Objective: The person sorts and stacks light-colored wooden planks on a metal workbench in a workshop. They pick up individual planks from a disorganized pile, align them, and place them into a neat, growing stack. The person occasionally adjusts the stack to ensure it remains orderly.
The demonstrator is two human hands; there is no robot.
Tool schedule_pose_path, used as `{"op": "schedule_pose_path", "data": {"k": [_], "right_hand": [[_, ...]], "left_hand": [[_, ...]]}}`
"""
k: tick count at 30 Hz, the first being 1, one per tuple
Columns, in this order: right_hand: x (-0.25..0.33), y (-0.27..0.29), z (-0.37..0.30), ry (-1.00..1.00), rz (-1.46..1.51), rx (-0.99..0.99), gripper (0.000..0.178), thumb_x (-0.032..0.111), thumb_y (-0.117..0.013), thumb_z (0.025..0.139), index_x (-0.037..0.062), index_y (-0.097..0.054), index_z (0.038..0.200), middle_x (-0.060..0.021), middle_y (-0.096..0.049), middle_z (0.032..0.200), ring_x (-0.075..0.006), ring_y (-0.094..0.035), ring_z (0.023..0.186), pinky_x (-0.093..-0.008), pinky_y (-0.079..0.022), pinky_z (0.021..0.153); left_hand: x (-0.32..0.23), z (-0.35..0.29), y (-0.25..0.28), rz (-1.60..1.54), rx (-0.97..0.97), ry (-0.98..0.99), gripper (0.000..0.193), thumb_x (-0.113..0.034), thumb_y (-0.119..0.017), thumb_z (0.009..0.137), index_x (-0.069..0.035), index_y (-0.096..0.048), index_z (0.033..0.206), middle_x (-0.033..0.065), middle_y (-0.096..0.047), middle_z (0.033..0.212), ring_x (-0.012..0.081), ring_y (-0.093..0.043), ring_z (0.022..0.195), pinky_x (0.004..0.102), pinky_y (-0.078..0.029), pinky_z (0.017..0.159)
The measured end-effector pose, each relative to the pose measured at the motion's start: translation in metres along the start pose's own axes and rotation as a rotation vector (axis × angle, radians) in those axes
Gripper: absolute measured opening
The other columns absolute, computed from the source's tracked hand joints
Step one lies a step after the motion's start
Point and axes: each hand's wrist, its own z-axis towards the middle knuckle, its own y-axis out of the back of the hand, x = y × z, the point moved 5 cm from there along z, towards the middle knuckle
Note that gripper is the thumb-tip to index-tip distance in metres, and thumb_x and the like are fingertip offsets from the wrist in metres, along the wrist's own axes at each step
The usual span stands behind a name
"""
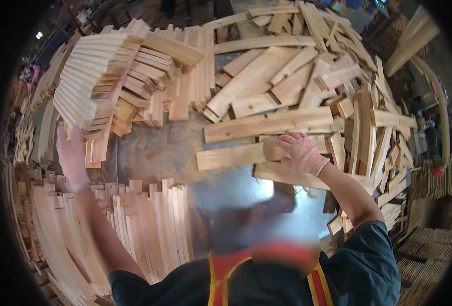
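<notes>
The gloved right hand [302,154], at three o'clock, is curling over a pale board [231,157] lying from the centre toward three, seemingly because its flat position is leaving top and edges accessible; I cannot tell whether the fingers are clamping it. At nine o'clock, the blurred left hand [73,158] is showing close to the layered stack [89,71] at ten, its grip unreadable too; boards there are lying parallel, probably for order.

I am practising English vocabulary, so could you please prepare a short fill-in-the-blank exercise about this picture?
The right hand wears a ____.
The loose planks beside it are made of ____.
The red straps have ____ edges.
The pale stacked boards lie nearer the ____ hand.

Missing words: glove; wood; yellow; left.
</notes>
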Motion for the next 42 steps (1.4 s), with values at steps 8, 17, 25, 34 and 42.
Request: {"op": "schedule_pose_path", "data": {"k": [8,17,25,34,42], "right_hand": [[-0.125,0.029,-0.167,-0.282,-0.055,-0.696,0.07,0.033,-0.077,0.082,0.008,-0.058,0.144,-0.0152,-0.06,0.144,-0.0364,-0.048,0.143,-0.0504,-0.033,0.122],[-0.291,-0.06,-0.266,-0.93,0.413,-0.435,0.103,0.053,-0.082,0.084,0.0021,-0.038,0.161,-0.0269,-0.047,0.159,-0.0427,-0.041,0.149,-0.0462,-0.037,0.123],[-0.177,-0.022,-0.24,-0.451,1.049,-0.801,0.07,0.025,-0.078,0.099,0.0015,-0.047,0.157,-0.0214,-0.052,0.157,-0.031,-0.049,0.147,-0.0397,-0.039,0.122],[-0.005,-0.08,-0.173,-0.294,-0.331,-0.013,0.087,0.056,-0.07,0.086,0.0154,-0.048,0.159,-0.0171,-0.041,0.166,-0.0387,-0.03,0.157,-0.0561,-0.019,0.128],[0.033,-0.088,-0.16,-0.306,0.409,0.014,0.086,0.056,-0.082,0.082,0.0175,-0.052,0.153,-0.0209,-0.065,0.141,-0.0372,-0.064,0.129,-0.0447,-0.051,0.107]], "left_hand": [[-0.152,-0.329,-0.151,0.378,0.598,-0.643,0.079,-0.03,-0.078,0.086,-0.006,-0.048,0.156,0.014,-0.049,0.158,0.0332,-0.038,0.152,0.0485,-0.031,0.126],[-0.228,-0.346,-0.257,0.489,0.713,-0.945,0.073,-0.023,-0.069,0.085,-0.011,-0.049,0.155,0.0127,-0.063,0.135,0.0301,-0.057,0.128,0.0423,-0.045,0.104],[-0.123,-0.454,-0.088,0.056,1.116,-0.102,0.067,-0.031,-0.061,0.091,-0.009,-0.051,0.154,0.0231,-0.068,0.126,0.0447,-0.071,0.105,0.0564,-0.054,0.099],[0.08,-0.551,0.011,0.664,0.412,-0.372,0.071,-0.027,-0.064,0.089,-0.003,-0.049,0.154,0.0166,-0.047,0.156,0.0399,-0.037,0.15,0.0562,-0.027,0.126],[0.024,-0.563,0.026,0.303,0.646,-0.31,0.091,-0.042,-0.071,0.091,-0.009,-0.032,0.166,0.0168,-0.032,0.171,0.0364,-0.028,0.159,0.0504,-0.025,0.129]]}}
